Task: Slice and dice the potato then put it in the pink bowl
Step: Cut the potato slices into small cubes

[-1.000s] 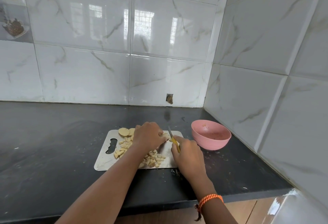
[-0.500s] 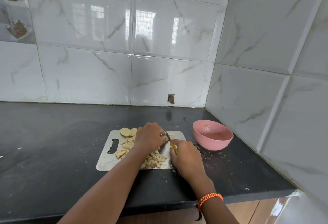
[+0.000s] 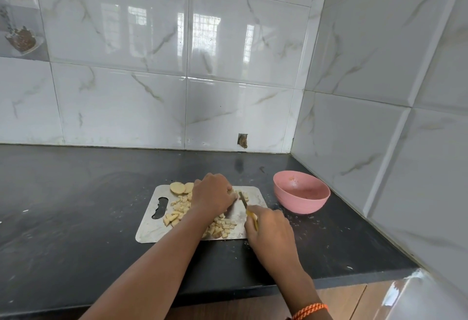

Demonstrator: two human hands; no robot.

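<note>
I look down on a black stone counter [image 3: 76,218], dusted with pale crumbs; it runs into a corner of glossy white marble-look tiles [image 3: 240,53], one wall straight ahead and one close on my right; a small broken hole in the tile [image 3: 242,140] sits just above the counter line near that corner; brown cabinet fronts [image 3: 342,302] show under the front edge. A pale cutting board [image 3: 152,231] lies flat near the middle, its handle slot to the left; the counter is bare to its left and behind it, while the pink bowl [image 3: 301,195] stands just beside the board's far right corner, close to the right wall, with only faint residue inside.

On the board, two round potato slices [image 3: 181,188] rest at the far edge; diced potato pieces [image 3: 177,209] are scattered along the left and in a second heap near the front edge. My left hand [image 3: 212,197] presses down, fingers curled over a piece of potato I can barely see beneath them; my right hand [image 3: 269,233], with an orange thread band [image 3: 310,311] at the wrist, is wrapped tight around the yellow handle of a small knife [image 3: 243,199]; the blade points away from me, just beside the left fingertips.
</note>
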